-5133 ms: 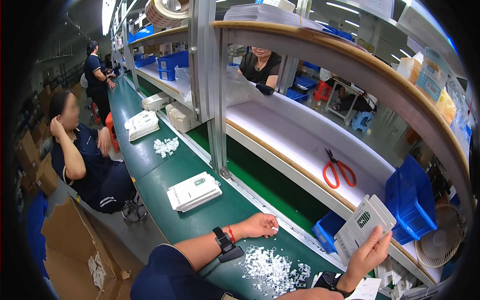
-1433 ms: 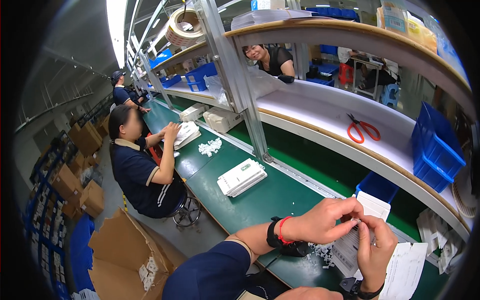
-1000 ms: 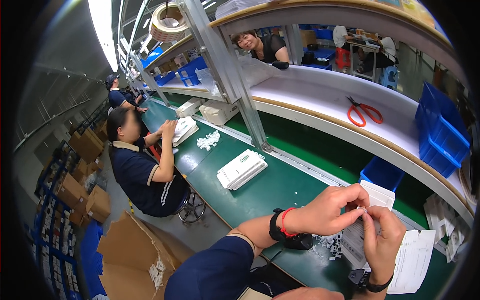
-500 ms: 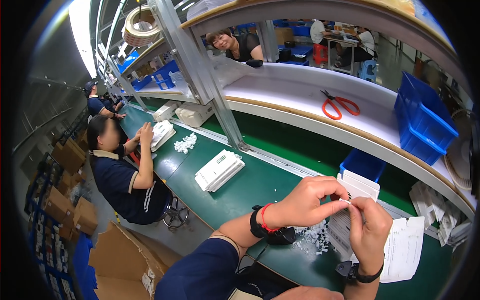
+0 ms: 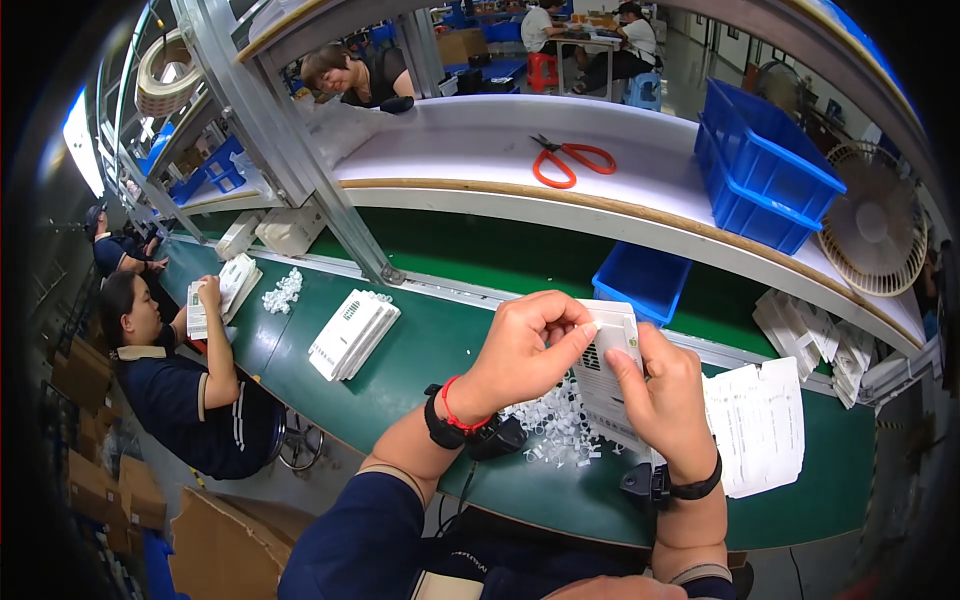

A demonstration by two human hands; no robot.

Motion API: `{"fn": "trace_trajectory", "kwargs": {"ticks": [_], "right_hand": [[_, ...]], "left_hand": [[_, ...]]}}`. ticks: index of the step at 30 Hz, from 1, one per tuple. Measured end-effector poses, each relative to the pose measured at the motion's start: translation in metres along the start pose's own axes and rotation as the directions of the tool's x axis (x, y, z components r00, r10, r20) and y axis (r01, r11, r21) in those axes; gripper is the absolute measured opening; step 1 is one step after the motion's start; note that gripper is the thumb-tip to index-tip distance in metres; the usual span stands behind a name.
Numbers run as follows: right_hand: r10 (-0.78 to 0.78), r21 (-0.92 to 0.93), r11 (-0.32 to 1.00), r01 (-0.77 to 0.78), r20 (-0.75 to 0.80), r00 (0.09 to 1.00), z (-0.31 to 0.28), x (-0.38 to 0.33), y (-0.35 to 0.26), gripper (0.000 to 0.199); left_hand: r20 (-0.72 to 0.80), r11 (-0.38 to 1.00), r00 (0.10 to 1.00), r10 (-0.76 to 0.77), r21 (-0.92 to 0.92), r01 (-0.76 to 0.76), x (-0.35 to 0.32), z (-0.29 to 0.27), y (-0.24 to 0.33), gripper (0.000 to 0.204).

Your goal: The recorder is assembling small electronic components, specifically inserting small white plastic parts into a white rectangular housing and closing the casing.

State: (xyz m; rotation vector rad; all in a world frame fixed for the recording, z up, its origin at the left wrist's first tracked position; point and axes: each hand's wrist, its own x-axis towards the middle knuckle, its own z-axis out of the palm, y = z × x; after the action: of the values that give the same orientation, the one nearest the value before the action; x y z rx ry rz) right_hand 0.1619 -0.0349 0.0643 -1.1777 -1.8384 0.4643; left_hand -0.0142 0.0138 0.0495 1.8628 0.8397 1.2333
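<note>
Both hands have come up a bit higher and closer together since half a second ago, and the view has swung so the orange scissors on the white shelf sit further left. Left hand and right hand are both pinched on the white panel, held above the green belt, over a heap of small white clips. Its long axis runs roughly up-down, top end pointing away from the person. Blue bin on the shelf, can't see inside it; smaller blue bin under the shelf, contents not visible either.
</note>
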Motion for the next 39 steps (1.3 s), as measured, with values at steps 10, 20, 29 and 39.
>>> {"fn": "trace_trajectory", "kwargs": {"ticks": [10, 20, 29, 39], "right_hand": [[-0.079, 0.084, 0.993, 0.081, -0.028, 0.996, 0.009, 0.004, -0.002, 0.026], [-0.241, -0.239, 0.949, 0.207, -0.121, 0.963, 0.025, -0.012, -0.016, 0.049], [-0.362, -0.108, 0.929, 0.353, -0.083, 0.928, 0.008, 0.002, -0.016, 0.049], [-0.109, 0.248, 0.96, 0.129, -0.095, 0.99, -0.009, -0.006, -0.011, 0.012]], "left_hand": [[-0.044, 0.979, 0.994, -0.104, -0.182, 0.095, 0.002, -0.004, -0.007, 0.008], [-0.171, 0.758, 0.823, 0.541, 0.523, -0.389, -0.006, 0.011, 0.0, 0.006], [-0.02, 0.966, 0.966, 0.256, 0.037, -0.255, 0.001, -0.013, 0.01, 0.004], [0.147, 0.856, 0.857, 0.494, 0.093, -0.509, -0.001, -0.007, 0.015, 0.007]]}}
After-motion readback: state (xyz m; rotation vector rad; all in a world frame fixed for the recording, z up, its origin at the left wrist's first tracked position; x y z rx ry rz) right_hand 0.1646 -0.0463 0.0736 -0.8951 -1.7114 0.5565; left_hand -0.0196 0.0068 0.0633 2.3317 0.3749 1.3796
